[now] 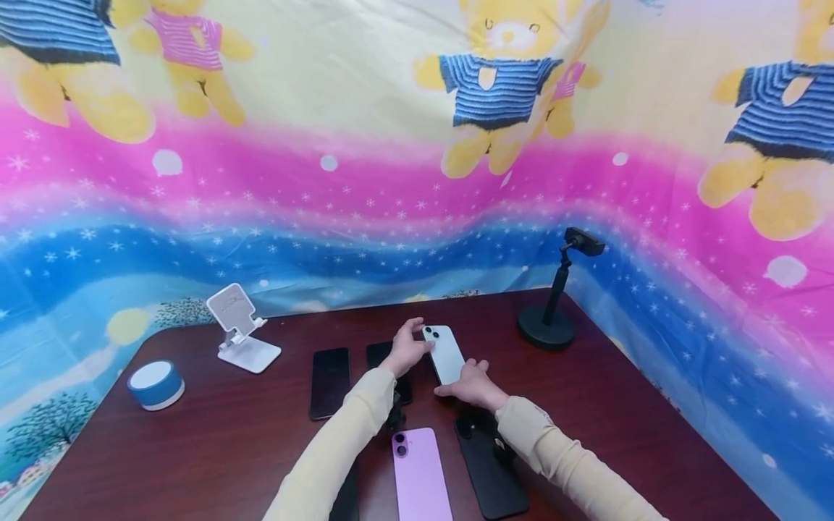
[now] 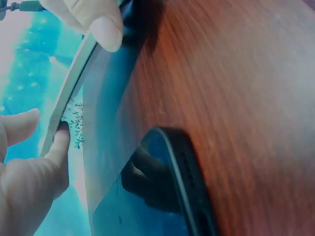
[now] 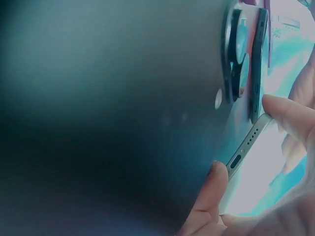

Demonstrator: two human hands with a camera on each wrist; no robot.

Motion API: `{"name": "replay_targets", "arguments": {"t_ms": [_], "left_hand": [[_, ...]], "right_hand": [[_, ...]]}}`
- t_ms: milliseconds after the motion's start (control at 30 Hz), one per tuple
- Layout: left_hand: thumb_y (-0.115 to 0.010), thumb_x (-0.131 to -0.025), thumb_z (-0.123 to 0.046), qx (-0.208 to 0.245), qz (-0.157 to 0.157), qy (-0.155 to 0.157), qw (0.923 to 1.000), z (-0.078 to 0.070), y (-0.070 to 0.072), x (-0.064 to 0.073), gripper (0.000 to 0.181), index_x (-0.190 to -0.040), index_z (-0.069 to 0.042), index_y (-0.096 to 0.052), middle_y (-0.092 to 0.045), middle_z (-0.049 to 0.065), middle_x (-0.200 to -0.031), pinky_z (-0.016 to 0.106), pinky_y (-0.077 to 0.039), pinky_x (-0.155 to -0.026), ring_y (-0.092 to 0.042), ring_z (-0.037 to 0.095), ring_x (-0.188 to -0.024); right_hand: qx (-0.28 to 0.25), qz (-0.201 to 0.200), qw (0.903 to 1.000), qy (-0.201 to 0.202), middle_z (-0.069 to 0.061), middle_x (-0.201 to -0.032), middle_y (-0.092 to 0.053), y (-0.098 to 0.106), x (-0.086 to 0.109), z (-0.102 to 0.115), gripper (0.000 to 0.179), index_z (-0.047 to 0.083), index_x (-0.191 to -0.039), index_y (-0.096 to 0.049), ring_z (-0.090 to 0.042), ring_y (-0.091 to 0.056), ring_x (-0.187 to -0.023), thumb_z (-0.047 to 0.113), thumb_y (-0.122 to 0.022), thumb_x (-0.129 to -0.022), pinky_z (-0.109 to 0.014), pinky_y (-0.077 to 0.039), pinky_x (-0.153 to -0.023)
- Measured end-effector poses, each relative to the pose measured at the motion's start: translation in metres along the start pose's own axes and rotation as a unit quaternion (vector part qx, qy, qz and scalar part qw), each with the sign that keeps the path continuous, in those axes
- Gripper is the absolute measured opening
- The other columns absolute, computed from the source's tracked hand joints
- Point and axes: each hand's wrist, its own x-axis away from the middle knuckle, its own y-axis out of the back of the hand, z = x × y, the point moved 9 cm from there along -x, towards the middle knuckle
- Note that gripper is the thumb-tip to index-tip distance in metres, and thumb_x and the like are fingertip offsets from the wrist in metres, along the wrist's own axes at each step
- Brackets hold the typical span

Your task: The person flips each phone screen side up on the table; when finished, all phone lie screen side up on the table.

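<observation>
A white phone (image 1: 445,354), back up with two camera lenses, is held between both hands above the table. My left hand (image 1: 407,349) pinches it by the camera end. My right hand (image 1: 478,388) grips the opposite end; the right wrist view shows finger and thumb at the corners beside the charging port (image 3: 236,161). Seen edge-on in the left wrist view, the phone (image 2: 74,88) is tilted and clear of the wood. Under my left hand lies a dark phone (image 1: 378,354), partly covered. A black phone (image 1: 491,470) lies below my right wrist, its camera lenses (image 3: 241,44) close to the right wrist camera.
A purple phone (image 1: 422,474) lies between the forearms. Another black phone (image 1: 330,383) is left of my left hand, and a dark one (image 1: 348,499) is half hidden by the sleeve. Farther out stand a white phone stand (image 1: 250,353), blue tape roll (image 1: 156,385) and black stand (image 1: 547,325).
</observation>
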Motion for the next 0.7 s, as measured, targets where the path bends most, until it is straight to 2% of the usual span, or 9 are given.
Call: {"name": "replay_targets", "arguments": {"t_ms": [167,300,500,600,700], "left_hand": [[-0.061,-0.089,0.002,0.088,-0.006,0.029,0.9957,0.006,-0.001,0.001,0.068,-0.147,0.004,-0.025,-0.046,0.027,-0.139,0.042,-0.050,-0.096,-0.051,0.037,-0.123],[-0.057,-0.092,0.003,0.143,0.016,0.046,0.9886,0.012,-0.006,0.004,0.064,-0.145,0.008,-0.023,-0.044,0.032,-0.137,0.045,-0.046,-0.101,-0.051,0.040,-0.123],[-0.057,-0.092,0.004,0.211,0.049,0.024,0.9760,0.011,-0.006,0.007,0.052,-0.140,0.008,-0.038,-0.049,0.031,-0.132,0.042,-0.046,-0.101,-0.057,0.031,-0.116],[-0.060,-0.090,0.004,0.238,0.052,0.016,0.9697,0.010,-0.004,0.007,0.052,-0.139,0.006,-0.042,-0.051,0.030,-0.130,0.040,-0.048,-0.099,-0.062,0.022,-0.105],[-0.061,-0.090,0.001,0.254,0.052,0.024,0.9654,0.012,-0.005,0.009,0.053,-0.140,0.003,-0.042,-0.051,0.028,-0.130,0.039,-0.049,-0.098,-0.063,0.016,-0.098]], "right_hand": [[-0.023,0.004,0.9997,-0.006,-0.030,-0.127,-0.027,-0.001,0.001,-0.004,0.092,-0.016,-0.134,-0.028,-0.036,-0.051,-0.097,0.031,-0.081,-0.075,-0.045,-0.048,-0.086],[-0.046,0.012,0.9988,-0.010,-0.028,-0.124,-0.030,-0.002,0.003,-0.007,0.087,-0.013,-0.131,-0.031,-0.034,-0.050,-0.095,0.029,-0.082,-0.074,-0.042,-0.048,-0.080],[-0.076,0.042,0.9962,-0.006,-0.021,-0.110,-0.040,0.000,0.005,-0.009,0.076,-0.004,-0.123,-0.039,-0.027,-0.051,-0.081,0.029,-0.084,-0.071,-0.033,-0.047,-0.061],[-0.095,0.062,0.9936,0.000,-0.018,-0.110,-0.043,0.003,0.005,-0.010,0.073,-0.001,-0.122,-0.040,-0.025,-0.054,-0.077,0.029,-0.084,-0.072,-0.032,-0.049,-0.059],[-0.114,0.074,0.9907,0.009,-0.017,-0.116,-0.046,0.006,0.003,-0.013,0.074,0.000,-0.126,-0.040,-0.025,-0.055,-0.082,0.027,-0.084,-0.072,-0.034,-0.051,-0.064]]}}
